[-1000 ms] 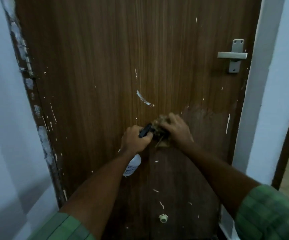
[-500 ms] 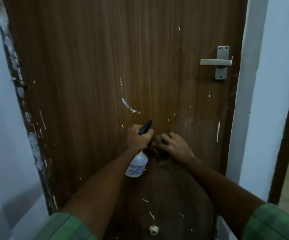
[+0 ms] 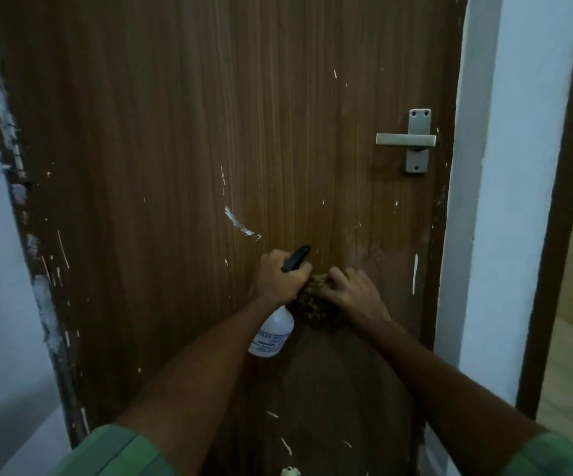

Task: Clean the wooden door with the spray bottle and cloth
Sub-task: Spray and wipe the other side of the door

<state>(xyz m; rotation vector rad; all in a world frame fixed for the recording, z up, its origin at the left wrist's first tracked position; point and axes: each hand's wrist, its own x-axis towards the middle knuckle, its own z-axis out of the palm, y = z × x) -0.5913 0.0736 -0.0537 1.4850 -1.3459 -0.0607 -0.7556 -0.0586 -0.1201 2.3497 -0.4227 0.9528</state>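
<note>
- While the wooden door (image 3: 182, 139) carries many pale flecks and streaks, the cleaning looks, by my judgement, only partly done
- left hand (image 3: 280, 281) is wrapped round the neck of the spray bottle (image 3: 273, 333), whose black nozzle points up toward the door and whose clear body hangs below the fist
- right hand (image 3: 352, 292) is curled over the cloth (image 3: 314, 304), a dark crumpled wad pressed against the door at mid-height, just beside the left fist
- a duller, smeared patch shows on the door above and to the right of the cloth, below the door handle (image 3: 407, 139); it may be a worked or damp area, though I cannot be sure
- a white smear (image 3: 240, 226) sits just above the hands, untouched by the cloth
- long marks along the left edge and small flecks low on the door remain, so most of the surface still looks left to wipe
</note>
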